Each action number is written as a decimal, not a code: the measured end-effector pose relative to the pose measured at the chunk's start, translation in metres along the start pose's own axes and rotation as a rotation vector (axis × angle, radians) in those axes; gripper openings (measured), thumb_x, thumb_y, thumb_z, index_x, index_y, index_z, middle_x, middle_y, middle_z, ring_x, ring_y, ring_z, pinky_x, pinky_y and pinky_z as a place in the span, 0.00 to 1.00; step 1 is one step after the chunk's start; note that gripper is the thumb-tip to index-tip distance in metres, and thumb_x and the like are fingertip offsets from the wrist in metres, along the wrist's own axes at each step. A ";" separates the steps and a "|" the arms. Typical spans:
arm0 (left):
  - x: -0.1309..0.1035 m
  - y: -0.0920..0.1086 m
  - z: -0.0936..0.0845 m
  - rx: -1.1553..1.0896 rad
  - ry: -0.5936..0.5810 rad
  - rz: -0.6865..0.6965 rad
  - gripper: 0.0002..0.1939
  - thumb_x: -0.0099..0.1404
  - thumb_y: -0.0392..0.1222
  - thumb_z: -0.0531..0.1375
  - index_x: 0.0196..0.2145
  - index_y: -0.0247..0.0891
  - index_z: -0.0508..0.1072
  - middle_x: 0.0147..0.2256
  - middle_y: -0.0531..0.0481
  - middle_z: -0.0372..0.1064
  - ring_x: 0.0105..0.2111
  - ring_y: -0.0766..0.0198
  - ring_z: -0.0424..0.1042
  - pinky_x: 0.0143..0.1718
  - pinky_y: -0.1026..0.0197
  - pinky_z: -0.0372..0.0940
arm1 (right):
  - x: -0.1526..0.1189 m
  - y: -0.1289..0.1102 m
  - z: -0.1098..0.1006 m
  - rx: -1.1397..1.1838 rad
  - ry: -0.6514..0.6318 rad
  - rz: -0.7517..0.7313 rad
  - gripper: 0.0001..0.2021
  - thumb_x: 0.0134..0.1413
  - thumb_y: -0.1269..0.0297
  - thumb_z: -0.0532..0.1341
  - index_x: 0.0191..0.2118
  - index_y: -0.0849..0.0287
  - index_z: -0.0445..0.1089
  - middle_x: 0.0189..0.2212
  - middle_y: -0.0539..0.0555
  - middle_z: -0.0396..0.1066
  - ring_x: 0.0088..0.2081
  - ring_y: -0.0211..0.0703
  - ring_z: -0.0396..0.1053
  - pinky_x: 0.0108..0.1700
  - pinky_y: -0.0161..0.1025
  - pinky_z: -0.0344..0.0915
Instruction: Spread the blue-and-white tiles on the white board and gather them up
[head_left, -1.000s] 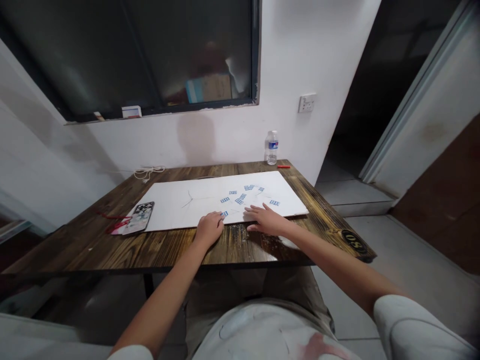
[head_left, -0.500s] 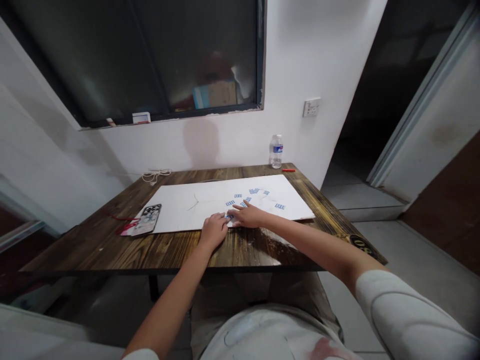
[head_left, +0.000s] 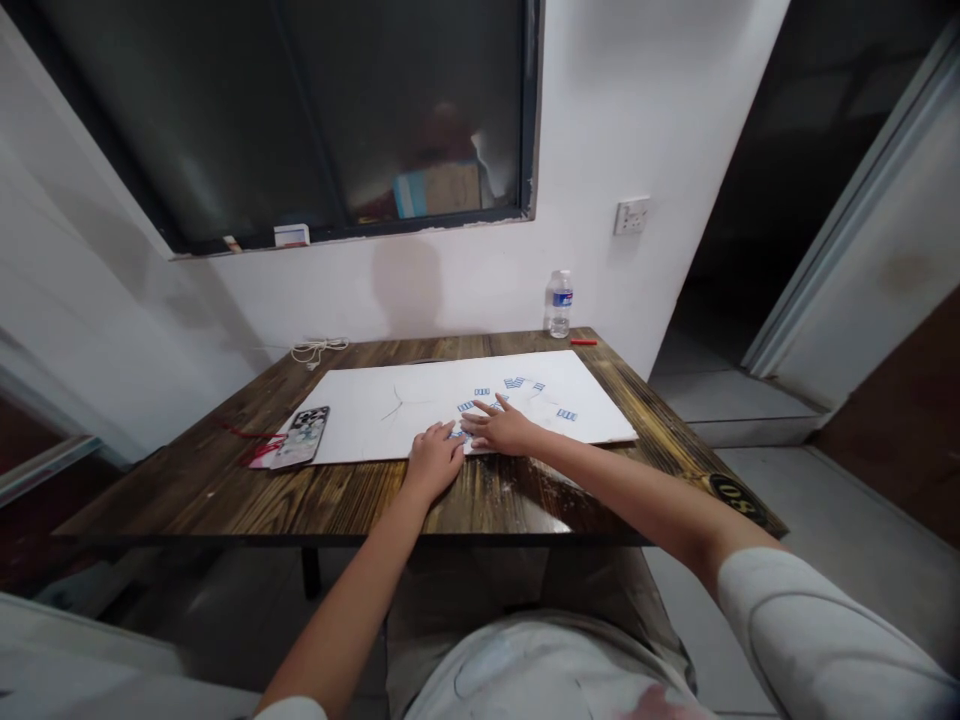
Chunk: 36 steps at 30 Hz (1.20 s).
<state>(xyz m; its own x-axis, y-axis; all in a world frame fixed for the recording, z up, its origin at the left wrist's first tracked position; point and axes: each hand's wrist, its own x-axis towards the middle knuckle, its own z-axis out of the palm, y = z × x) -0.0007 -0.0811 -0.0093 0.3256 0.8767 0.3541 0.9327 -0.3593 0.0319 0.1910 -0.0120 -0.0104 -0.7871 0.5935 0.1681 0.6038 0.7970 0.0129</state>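
Note:
A white board [head_left: 360, 405] with thin dark pencil-like lines lies on the wooden table [head_left: 352, 500]. Several small blue-and-white striped pieces [head_left: 567, 414] are spread over its right half. My left hand [head_left: 435, 462] rests at the board's front edge, fingertips beside a blue piece. Just right of it, my right hand [head_left: 499, 428] lies over the board with its fingers spread, partly covering some pieces. The left fingers lie flat, slightly apart. Nothing is visibly held in either hand.
A patterned phone [head_left: 301, 437] with a red cord lies on the board's left end. Behind the board are a white cable [head_left: 319, 348], a water bottle [head_left: 560, 304] and a red pen [head_left: 583, 342]. A wall with a window stands behind the table.
The view has shifted slightly. My right hand's fingers have spread wider over the pieces, while my left hand stays at the board's front edge.

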 end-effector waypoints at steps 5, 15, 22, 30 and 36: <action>0.001 0.000 0.000 -0.004 0.029 0.006 0.14 0.66 0.42 0.52 0.42 0.44 0.77 0.53 0.47 0.69 0.56 0.51 0.62 0.52 0.46 0.58 | 0.010 -0.004 -0.011 -0.016 0.022 0.065 0.16 0.62 0.57 0.54 0.53 0.47 0.69 0.63 0.50 0.56 0.63 0.56 0.50 0.59 0.59 0.48; 0.002 -0.002 -0.004 -0.046 0.087 -0.029 0.12 0.64 0.41 0.54 0.36 0.42 0.78 0.47 0.47 0.73 0.51 0.52 0.66 0.50 0.48 0.59 | 0.036 -0.009 -0.025 -0.002 0.047 0.157 0.11 0.58 0.61 0.58 0.43 0.53 0.75 0.47 0.57 0.70 0.49 0.51 0.62 0.48 0.44 0.55; 0.001 0.000 -0.006 -0.062 0.092 -0.026 0.13 0.65 0.41 0.53 0.36 0.42 0.78 0.46 0.47 0.74 0.49 0.55 0.68 0.48 0.50 0.59 | 0.044 0.000 -0.016 0.067 0.143 0.108 0.10 0.60 0.61 0.57 0.42 0.53 0.75 0.47 0.54 0.72 0.48 0.48 0.65 0.47 0.42 0.57; 0.001 -0.001 -0.009 -0.045 0.032 -0.032 0.14 0.66 0.42 0.52 0.34 0.41 0.78 0.37 0.46 0.77 0.42 0.57 0.71 0.45 0.54 0.60 | 0.032 0.018 0.002 0.114 0.062 -0.264 0.15 0.64 0.59 0.54 0.53 0.49 0.70 0.55 0.50 0.68 0.61 0.49 0.57 0.60 0.50 0.50; 0.000 -0.002 -0.007 -0.043 0.020 0.010 0.15 0.68 0.43 0.50 0.39 0.41 0.77 0.41 0.45 0.76 0.44 0.56 0.71 0.46 0.54 0.61 | 0.032 0.026 -0.003 0.089 -0.033 -0.084 0.18 0.65 0.60 0.51 0.57 0.48 0.64 0.58 0.50 0.64 0.66 0.55 0.46 0.62 0.66 0.40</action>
<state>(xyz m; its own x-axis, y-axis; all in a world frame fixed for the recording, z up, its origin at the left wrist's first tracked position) -0.0031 -0.0826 -0.0029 0.3310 0.8669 0.3728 0.9218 -0.3815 0.0686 0.1822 0.0274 -0.0014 -0.8389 0.5268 0.1371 0.5235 0.8498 -0.0620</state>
